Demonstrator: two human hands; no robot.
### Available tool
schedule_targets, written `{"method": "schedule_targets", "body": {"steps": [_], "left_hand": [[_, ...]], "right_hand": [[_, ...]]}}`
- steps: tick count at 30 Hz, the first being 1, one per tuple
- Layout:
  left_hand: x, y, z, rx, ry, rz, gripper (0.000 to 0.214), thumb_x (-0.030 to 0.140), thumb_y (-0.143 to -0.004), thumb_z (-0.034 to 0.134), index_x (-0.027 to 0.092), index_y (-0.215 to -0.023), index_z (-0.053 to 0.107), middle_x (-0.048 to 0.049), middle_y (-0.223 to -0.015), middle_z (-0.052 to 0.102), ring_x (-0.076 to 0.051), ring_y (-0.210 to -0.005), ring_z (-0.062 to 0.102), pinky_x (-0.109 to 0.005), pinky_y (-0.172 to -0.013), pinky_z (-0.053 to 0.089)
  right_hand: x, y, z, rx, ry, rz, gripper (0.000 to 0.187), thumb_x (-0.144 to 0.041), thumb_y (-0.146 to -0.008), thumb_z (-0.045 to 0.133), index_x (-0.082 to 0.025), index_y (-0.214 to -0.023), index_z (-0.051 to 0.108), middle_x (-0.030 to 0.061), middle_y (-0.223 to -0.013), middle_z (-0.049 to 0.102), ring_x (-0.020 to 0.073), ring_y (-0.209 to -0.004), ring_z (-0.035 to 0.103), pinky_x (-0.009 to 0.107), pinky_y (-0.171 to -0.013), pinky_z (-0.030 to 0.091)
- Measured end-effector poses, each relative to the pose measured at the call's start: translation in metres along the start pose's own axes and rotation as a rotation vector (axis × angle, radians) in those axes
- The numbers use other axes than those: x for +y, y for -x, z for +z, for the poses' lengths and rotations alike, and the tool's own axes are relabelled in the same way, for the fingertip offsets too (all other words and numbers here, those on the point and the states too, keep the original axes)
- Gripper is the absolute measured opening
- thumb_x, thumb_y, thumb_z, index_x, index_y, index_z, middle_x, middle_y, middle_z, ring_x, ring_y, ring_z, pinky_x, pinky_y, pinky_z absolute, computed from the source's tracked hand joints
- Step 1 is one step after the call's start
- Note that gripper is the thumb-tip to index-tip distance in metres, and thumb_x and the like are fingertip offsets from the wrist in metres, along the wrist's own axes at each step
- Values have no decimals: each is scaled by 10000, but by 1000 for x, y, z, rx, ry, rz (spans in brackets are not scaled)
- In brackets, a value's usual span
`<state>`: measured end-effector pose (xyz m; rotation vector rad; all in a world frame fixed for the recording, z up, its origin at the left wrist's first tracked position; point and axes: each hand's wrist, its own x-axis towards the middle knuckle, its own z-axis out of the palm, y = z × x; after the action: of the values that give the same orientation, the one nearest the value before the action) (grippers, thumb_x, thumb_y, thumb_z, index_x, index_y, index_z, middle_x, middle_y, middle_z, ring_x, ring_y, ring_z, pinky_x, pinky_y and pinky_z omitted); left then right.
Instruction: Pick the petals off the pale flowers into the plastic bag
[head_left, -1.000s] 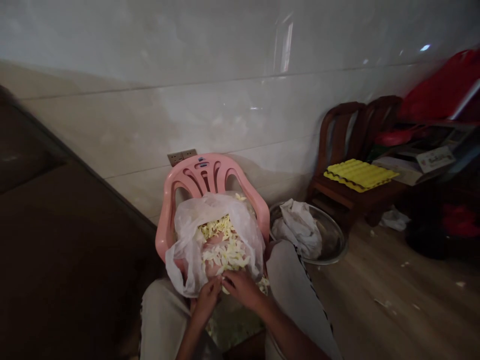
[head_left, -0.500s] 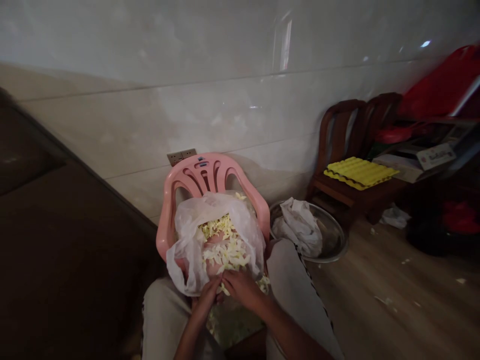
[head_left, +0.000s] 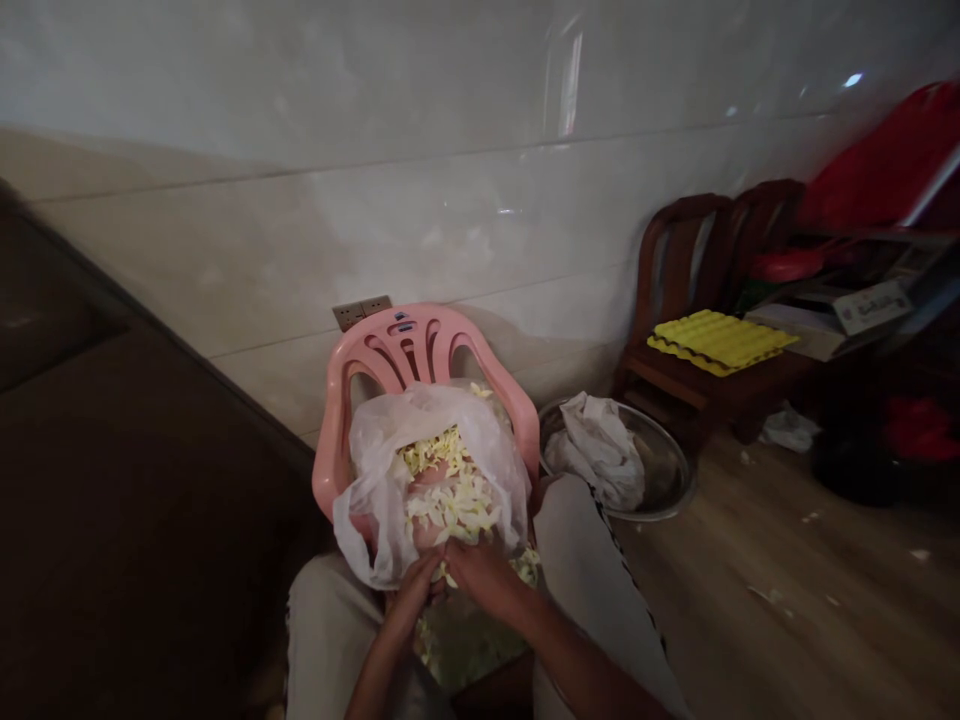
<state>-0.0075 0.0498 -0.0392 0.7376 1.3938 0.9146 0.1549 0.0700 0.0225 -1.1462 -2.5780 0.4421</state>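
as our left hand and right hand curl at the plastic bag, we work low over the pale yellow shreds, each grip's hold unclear.

I count two hands of mine, the left hand and the right hand. Ahead: one pink plastic chair, one clear plastic bag, and pale yellow pieces past counting. Far off: one wall socket. To my right: one steel basin, one white cloth, two dark wooden chairs, one yellow egg tray.
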Motion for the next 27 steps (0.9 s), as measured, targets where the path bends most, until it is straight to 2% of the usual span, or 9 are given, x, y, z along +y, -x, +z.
{"method": "schedule_targets", "body": {"steps": [5, 8, 11, 14, 20, 27], "left_hand": [[13, 14, 4, -86, 40, -18, 720, 773, -522, 773, 172, -904, 664, 120, -465, 356, -65, -426, 317, -214, -465, 302], [22, 25, 7, -141, 77, -31, 663, 734, -527, 808, 183, -856, 645, 128, -492, 350, -51, -444, 298, -230, -523, 401], [27, 32, 9, -136, 103, -12, 635, 718, -533, 821, 187, -820, 624, 138, -497, 328, -45, -448, 288, -256, -586, 464], [28, 33, 9, -109, 53, 52, 628, 752, -551, 785, 184, -745, 600, 134, -479, 312, -49, -441, 291, -237, -559, 423], [27, 30, 7, -16, -134, 212, 642, 804, -597, 693, 176, -707, 614, 81, -474, 414, -91, -470, 389, -227, -503, 287], [22, 29, 3, -66, -217, 250, 616, 793, -673, 648, 179, -674, 598, 52, -542, 460, -108, -530, 411, -232, -529, 300]], "right_hand": [[0, 3, 5, 12, -119, 27, 175, -152, -948, 508, -155, -1005, 674, 86, -951, 738, 212, -828, 681, 285, -774, 440], [1, 6, 8, 39, -245, 56, 149, -156, -938, 513, -154, -951, 662, 68, -884, 728, 191, -778, 664, 259, -714, 412], [3, 8, 12, 82, -379, 64, 148, -165, -940, 504, -169, -903, 648, 37, -815, 706, 161, -714, 624, 236, -647, 371], [4, 6, 17, 120, -484, 70, 170, -177, -944, 496, -173, -842, 632, 19, -764, 675, 149, -690, 595, 231, -628, 355], [5, 3, 27, 160, -626, 121, 230, -200, -934, 494, -178, -729, 596, -16, -668, 585, 134, -660, 527, 221, -618, 357], [6, 1, 36, 139, -757, 245, 306, -248, -918, 508, -181, -620, 518, -43, -599, 483, 118, -618, 459, 226, -600, 341]]}}
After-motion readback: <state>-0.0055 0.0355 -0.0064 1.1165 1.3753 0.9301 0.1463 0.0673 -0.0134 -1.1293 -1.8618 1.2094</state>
